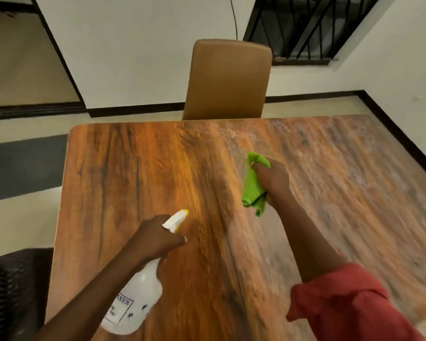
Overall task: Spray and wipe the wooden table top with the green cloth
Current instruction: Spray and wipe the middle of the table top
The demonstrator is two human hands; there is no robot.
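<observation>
Two hands: the left hand (157,238) grips the spray bottle (135,299) round its neck with a finger at the trigger; the right hand (272,183) clutches the green cloth (252,190) in curled fingers.
One spray bottle: white with a yellow-tipped nozzle, well nearer the person than the chair (228,80), nozzle aimed toward the chair.
One green cloth: bunched, just short of the chair and almost in line with it; whether it touches the wood I cannot tell.
One tabletop (133,168): wooden; glossy orange left of the chair, dull and greyish right of it.
One chair: tan, pushed up to the far edge.
Step in hand: probably spraying, with the cloth ready to wipe.
Next move: likely press the cloth flat and draw it across the dull part right of the chair, in overlapping strokes.
</observation>
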